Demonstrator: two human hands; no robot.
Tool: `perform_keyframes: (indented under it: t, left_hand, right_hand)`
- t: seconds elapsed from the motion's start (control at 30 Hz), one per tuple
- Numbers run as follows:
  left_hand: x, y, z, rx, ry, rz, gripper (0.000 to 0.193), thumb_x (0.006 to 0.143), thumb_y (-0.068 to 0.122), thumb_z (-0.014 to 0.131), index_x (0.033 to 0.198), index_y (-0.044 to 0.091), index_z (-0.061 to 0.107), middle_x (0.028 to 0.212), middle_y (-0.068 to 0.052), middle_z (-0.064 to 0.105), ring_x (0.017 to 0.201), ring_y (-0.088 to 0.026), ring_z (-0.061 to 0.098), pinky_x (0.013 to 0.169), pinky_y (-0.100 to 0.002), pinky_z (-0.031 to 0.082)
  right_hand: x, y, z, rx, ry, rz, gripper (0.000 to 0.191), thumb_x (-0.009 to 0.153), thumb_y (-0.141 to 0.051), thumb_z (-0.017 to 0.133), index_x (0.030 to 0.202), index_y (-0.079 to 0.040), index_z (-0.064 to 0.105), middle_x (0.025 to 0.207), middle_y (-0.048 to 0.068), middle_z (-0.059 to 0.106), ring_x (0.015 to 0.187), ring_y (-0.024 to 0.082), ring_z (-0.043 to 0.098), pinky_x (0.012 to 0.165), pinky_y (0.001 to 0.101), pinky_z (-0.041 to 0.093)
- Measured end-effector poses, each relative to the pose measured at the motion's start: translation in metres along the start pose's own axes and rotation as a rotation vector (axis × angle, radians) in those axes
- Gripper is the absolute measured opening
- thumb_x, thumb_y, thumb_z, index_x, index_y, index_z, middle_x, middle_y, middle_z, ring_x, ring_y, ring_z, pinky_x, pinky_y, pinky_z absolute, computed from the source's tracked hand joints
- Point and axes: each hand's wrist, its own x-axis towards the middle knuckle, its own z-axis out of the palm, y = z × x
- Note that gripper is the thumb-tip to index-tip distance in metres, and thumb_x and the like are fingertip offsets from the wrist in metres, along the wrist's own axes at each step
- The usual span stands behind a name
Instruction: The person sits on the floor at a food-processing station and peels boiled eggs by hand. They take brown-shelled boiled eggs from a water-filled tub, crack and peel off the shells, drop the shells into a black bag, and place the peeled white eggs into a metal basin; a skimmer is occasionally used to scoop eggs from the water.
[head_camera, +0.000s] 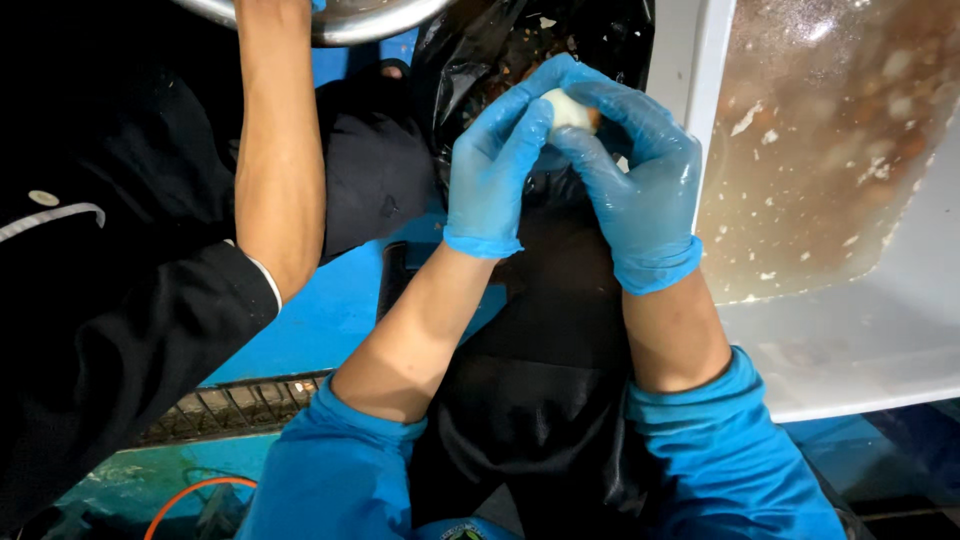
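Near the top centre of the frame, a peeled white egg (568, 108) is pinched between the fingertips of both gloved hands, with a small brownish patch showing on its right side. The left hand (492, 170), in a blue disposable glove, closes its thumb and fingers against the egg's left side; the right hand (640, 190), gloved the same, curls its fingers over the top and right of the egg, so the 2 hands meet around it. Both forearms are bare below the glove cuffs, and blue sleeves (720, 450) are pushed up near the elbows at the bottom of the frame. Directly behind the egg, a black plastic bag (520, 40) stands open, with bits of shell scattered inside it, and its dark folds run down between the forearms. To the right, a white plastic tub (860, 350) holds murky brownish water flecked with white shell fragments. At the upper left, another person's bare forearm (280, 160) reaches up toward the rim of a metal bowl (330, 22), with a black sleeve (120, 340) below it. A blue floor (330, 320) and a metal drain grate (235, 408) show at the lower left.
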Motion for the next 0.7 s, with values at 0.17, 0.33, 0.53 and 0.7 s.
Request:
perform_keyframes:
  t: [0.17,0.33,0.53,0.7]
  left_hand:
    - [-0.003,0.006,0.009,0.038,-0.092,0.087,0.041,0.109,0.010,0.068,0.147,-0.002,0.057,0.142,-0.013,0.063,0.124,-0.018,0.066,0.109,-0.032,0.056]
    - [-0.006,0.009,0.009,0.146,-0.159,0.123,0.046,0.107,0.004,0.069,0.150,-0.002,0.054,0.149,-0.013,0.057,0.130,-0.019,0.062,0.109,-0.033,0.057]
    - [-0.002,0.007,0.003,0.068,-0.202,0.164,0.048,0.109,0.008,0.071,0.151,-0.001,0.050,0.147,-0.014,0.061,0.137,-0.022,0.061,0.120,-0.034,0.051]
    - [0.004,-0.001,-0.008,-0.052,-0.100,0.121,0.053,0.105,0.014,0.074,0.149,-0.005,0.051,0.146,-0.016,0.061,0.132,-0.023,0.061,0.109,-0.034,0.050]
  right_hand:
    - [-0.002,0.006,0.001,0.158,0.095,0.061,0.019,0.104,0.000,0.074,0.123,0.004,0.070,0.121,0.010,0.072,0.108,0.014,0.068,0.099,0.0280,0.057]
    - [0.001,0.008,-0.001,0.153,0.180,0.098,0.010,0.107,0.004,0.069,0.117,0.005,0.071,0.116,0.009,0.074,0.100,0.012,0.066,0.092,0.0256,0.056]
    - [0.002,0.005,-0.002,0.385,0.171,0.159,0.013,0.104,0.004,0.068,0.117,0.003,0.069,0.105,0.006,0.072,0.083,0.010,0.064,0.079,0.0243,0.055]
    - [0.005,0.014,-0.003,0.315,0.158,0.137,0.014,0.105,0.003,0.070,0.119,0.005,0.069,0.112,0.010,0.073,0.097,0.013,0.069,0.091,0.0275,0.059]
